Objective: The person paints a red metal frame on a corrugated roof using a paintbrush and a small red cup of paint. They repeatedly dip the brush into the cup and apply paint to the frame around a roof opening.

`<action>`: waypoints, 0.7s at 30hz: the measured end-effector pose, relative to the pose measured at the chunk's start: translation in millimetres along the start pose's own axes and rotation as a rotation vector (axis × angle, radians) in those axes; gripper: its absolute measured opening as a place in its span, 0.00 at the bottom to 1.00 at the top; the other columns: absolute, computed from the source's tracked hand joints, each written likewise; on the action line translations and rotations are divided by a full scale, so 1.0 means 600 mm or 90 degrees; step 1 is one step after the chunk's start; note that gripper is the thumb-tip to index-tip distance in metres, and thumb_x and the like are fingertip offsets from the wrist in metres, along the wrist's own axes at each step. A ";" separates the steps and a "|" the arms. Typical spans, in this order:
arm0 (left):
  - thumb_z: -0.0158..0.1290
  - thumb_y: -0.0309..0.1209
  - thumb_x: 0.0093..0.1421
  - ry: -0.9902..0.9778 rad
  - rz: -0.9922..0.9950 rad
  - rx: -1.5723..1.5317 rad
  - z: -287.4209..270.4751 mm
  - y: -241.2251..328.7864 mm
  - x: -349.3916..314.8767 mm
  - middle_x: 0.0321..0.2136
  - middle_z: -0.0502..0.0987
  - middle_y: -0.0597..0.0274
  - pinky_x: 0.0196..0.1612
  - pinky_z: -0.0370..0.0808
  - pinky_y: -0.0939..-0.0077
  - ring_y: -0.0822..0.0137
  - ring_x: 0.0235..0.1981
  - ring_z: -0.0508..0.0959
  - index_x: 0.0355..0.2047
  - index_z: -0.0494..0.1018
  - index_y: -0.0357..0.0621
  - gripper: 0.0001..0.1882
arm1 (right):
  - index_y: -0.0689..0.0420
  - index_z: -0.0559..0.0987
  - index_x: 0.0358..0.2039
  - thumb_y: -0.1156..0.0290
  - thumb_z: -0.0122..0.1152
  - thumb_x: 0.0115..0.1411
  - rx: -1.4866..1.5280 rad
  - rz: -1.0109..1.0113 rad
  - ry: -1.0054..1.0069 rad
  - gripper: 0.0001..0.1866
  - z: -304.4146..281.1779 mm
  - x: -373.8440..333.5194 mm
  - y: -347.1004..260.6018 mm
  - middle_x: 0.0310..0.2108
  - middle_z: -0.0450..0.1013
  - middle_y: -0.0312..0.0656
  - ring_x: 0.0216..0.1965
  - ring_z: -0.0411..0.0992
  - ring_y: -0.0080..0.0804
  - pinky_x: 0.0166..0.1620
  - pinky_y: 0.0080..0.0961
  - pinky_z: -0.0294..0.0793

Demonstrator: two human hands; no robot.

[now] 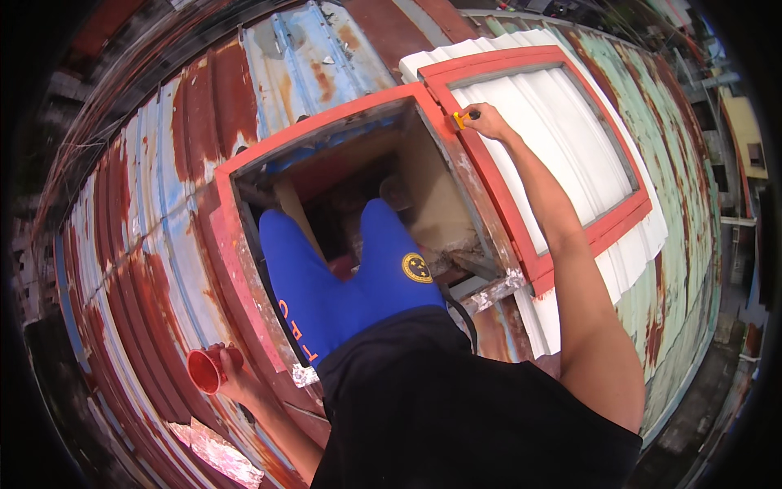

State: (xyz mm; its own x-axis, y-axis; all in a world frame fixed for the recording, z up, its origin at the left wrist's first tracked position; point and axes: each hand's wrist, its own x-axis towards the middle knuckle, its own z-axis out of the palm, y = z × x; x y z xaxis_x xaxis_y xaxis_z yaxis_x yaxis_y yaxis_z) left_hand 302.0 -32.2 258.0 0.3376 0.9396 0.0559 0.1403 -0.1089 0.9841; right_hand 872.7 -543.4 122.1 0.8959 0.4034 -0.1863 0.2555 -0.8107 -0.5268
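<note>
Black shirt [464, 416], right fingers [482, 108] gripping yellow tool [459, 121], left fingers [226, 363] clasping red cup [205, 373], rusted roof [213, 114], hatch [326, 120]

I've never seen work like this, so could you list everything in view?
hatch frame: 1, worn red, centre
hatch interior: 1, beige and dark, centre; contents unclear
lid: 1, white and red, right side
roof sheets: many, rusty brown, blue, green, all around
scrap: 1, pinkish white, lower left
building: 1, yellow, far right
cup: 1, red, lower left
tool: 1, yellow and black, at lid's left edge
legwear: 1, blue, centre
shirt: 1, black, bottom centre
arms: 2, bare, left and right
left hand: 1, bare, on cup
right hand: 1, bare, on tool
</note>
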 end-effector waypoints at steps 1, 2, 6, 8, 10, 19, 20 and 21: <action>0.63 0.27 0.66 -0.001 0.001 0.003 0.004 0.002 0.001 0.47 0.77 0.53 0.50 0.81 0.65 0.62 0.47 0.78 0.56 0.70 0.36 0.22 | 0.58 0.88 0.44 0.62 0.70 0.57 -0.008 0.018 -0.009 0.17 0.006 -0.006 0.000 0.35 0.84 0.48 0.37 0.81 0.38 0.46 0.34 0.80; 0.63 0.27 0.66 0.000 0.002 0.009 0.002 0.004 0.001 0.47 0.77 0.53 0.50 0.81 0.65 0.62 0.47 0.78 0.56 0.70 0.36 0.22 | 0.57 0.89 0.45 0.63 0.70 0.57 -0.013 0.035 -0.021 0.17 0.016 -0.012 -0.004 0.34 0.84 0.48 0.37 0.82 0.38 0.45 0.34 0.80; 0.64 0.27 0.65 -0.015 0.020 -0.022 -0.001 0.001 -0.002 0.47 0.77 0.53 0.50 0.81 0.65 0.61 0.47 0.78 0.57 0.70 0.35 0.23 | 0.58 0.89 0.42 0.57 0.71 0.60 -0.027 0.025 -0.027 0.18 0.024 -0.024 -0.024 0.34 0.84 0.52 0.35 0.83 0.44 0.45 0.37 0.82; 0.64 0.26 0.65 -0.007 -0.008 -0.048 0.012 0.010 -0.008 0.47 0.77 0.52 0.50 0.81 0.64 0.61 0.47 0.78 0.57 0.70 0.35 0.23 | 0.60 0.89 0.40 0.56 0.71 0.61 -0.037 0.026 -0.032 0.18 0.024 -0.031 -0.031 0.33 0.84 0.52 0.35 0.84 0.43 0.44 0.37 0.82; 0.64 0.25 0.64 -0.007 -0.014 -0.052 0.021 0.010 -0.009 0.47 0.77 0.52 0.49 0.81 0.64 0.61 0.48 0.79 0.57 0.70 0.35 0.23 | 0.61 0.89 0.39 0.56 0.71 0.61 -0.062 -0.026 -0.093 0.19 0.014 -0.038 -0.026 0.33 0.84 0.53 0.34 0.84 0.43 0.44 0.36 0.82; 0.65 0.22 0.62 -0.104 -0.010 -0.053 0.047 -0.007 -0.013 0.46 0.79 0.54 0.44 0.83 0.70 0.61 0.46 0.81 0.56 0.71 0.38 0.23 | 0.60 0.88 0.42 0.63 0.71 0.62 -0.041 -0.110 -0.121 0.15 -0.012 -0.053 -0.039 0.39 0.84 0.52 0.41 0.83 0.45 0.50 0.39 0.81; 0.65 0.22 0.62 -0.121 -0.013 -0.048 0.054 -0.009 -0.011 0.46 0.79 0.55 0.44 0.83 0.70 0.61 0.46 0.81 0.56 0.71 0.39 0.23 | 0.60 0.88 0.42 0.64 0.71 0.62 -0.059 -0.101 -0.100 0.14 0.010 -0.073 -0.027 0.40 0.84 0.51 0.44 0.82 0.44 0.53 0.39 0.79; 0.66 0.22 0.61 -0.136 -0.018 -0.043 0.060 -0.004 -0.011 0.46 0.80 0.55 0.44 0.83 0.70 0.62 0.46 0.81 0.56 0.71 0.39 0.24 | 0.59 0.88 0.42 0.63 0.70 0.62 -0.067 -0.126 -0.120 0.14 0.026 -0.101 -0.023 0.41 0.84 0.51 0.44 0.81 0.48 0.53 0.41 0.78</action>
State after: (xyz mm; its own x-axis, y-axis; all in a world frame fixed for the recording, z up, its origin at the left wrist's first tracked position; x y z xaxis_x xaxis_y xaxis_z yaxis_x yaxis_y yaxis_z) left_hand 332.8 -49.9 249.1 0.5245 0.8514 -0.0010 0.0915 -0.0552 0.9943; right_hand 809.1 -550.2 127.6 0.7439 0.6221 -0.2443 0.4635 -0.7436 -0.4819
